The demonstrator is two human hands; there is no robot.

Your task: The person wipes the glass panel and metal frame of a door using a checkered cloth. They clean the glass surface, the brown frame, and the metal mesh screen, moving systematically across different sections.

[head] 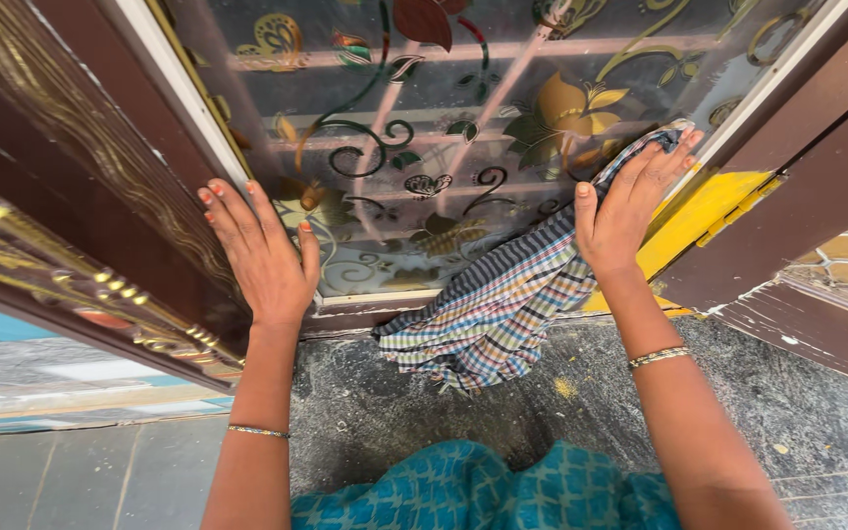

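Note:
A patterned glass window pane [444,128] with floral and butterfly designs fills the upper middle. My right hand [625,201] presses a striped checked cloth [503,304] flat against the pane's lower right; the cloth hangs down past the frame onto the dark stone sill [424,402]. My left hand [262,250] rests flat, fingers spread, on the pane's lower left beside the white frame edge and holds nothing.
A dark brown wooden shutter [71,196] with gold ornament stands open at the left. Another brown frame piece with a yellow patch [699,211] is at the right. Teal checked clothing [483,491] shows at the bottom. Grey floor tiles [100,471] lie at the lower left.

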